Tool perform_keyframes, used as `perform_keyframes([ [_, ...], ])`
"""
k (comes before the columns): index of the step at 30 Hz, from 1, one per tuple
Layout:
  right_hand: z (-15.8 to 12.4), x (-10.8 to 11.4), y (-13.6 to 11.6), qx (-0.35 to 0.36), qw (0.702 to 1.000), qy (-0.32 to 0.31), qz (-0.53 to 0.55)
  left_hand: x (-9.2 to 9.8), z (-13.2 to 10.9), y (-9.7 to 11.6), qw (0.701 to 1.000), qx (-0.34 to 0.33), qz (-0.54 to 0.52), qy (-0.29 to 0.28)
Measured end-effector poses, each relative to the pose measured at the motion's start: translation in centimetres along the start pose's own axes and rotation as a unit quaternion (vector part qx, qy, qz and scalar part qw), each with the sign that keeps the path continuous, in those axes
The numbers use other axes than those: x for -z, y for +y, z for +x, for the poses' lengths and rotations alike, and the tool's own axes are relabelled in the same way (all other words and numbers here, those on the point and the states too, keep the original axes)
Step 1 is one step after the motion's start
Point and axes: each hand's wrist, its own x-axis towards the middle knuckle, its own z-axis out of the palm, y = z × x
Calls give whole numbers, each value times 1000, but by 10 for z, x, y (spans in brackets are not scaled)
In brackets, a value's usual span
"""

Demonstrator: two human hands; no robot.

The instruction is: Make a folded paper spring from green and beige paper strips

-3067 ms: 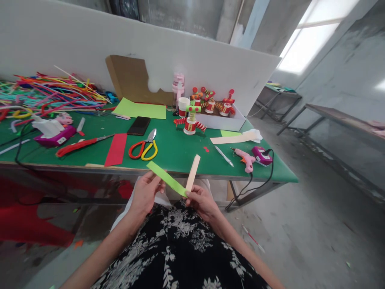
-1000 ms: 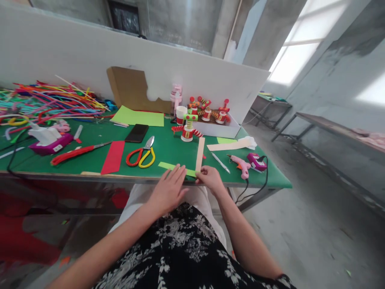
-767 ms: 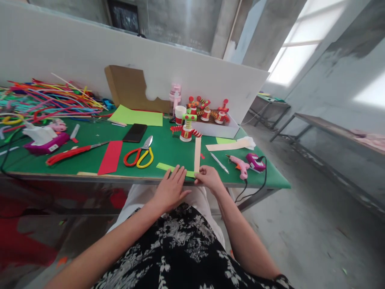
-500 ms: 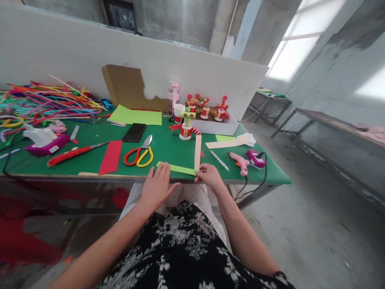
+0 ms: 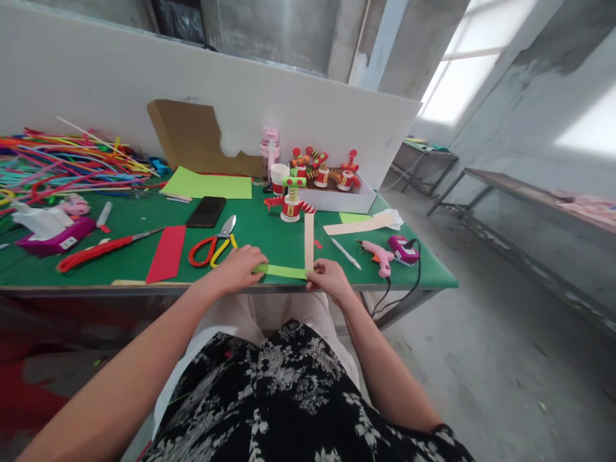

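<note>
A green paper strip (image 5: 283,271) lies along the table's front edge. My left hand (image 5: 241,268) closes its fingers on the strip's left end. At the right end a peach paper strip (image 5: 308,240) meets it in an L shape, pointing away from me. My right hand (image 5: 328,278) pinches this corner between thumb and fingers. Just beyond the strips stands a red and white cup figure (image 5: 290,208) with folded red paper arms and a green top. Scissors (image 5: 212,244) with red and yellow handles lie beside my left hand.
Left on the green table (image 5: 129,218) are a red paper piece (image 5: 166,253), pliers (image 5: 99,252), a phone (image 5: 206,212) and pipe cleaners (image 5: 72,160). Right are a pen (image 5: 345,253) and a pink glue gun (image 5: 378,255). Behind, a white box (image 5: 356,200) holds several figures.
My left hand, flat with spread fingers before, has closed on the green strip's left end. My right hand keeps its pinch at the corner. The view has shifted slightly.
</note>
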Motion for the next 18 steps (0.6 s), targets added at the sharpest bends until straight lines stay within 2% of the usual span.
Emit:
perform_keyframes([
  [5,0,0,0,-2,1000,2,-1,8,-6,6,1000,-5,18,-9],
  [10,0,0,-6,0,1000,-3,-24,14,-8,15,1000,-11,17,21],
  [13,7,0,-13,22,994,8,-107,7,-5,25,999,-26,3,35],
  [18,22,8,-24,42,979,24,-197,-19,-6,40,998,-43,-6,52],
])
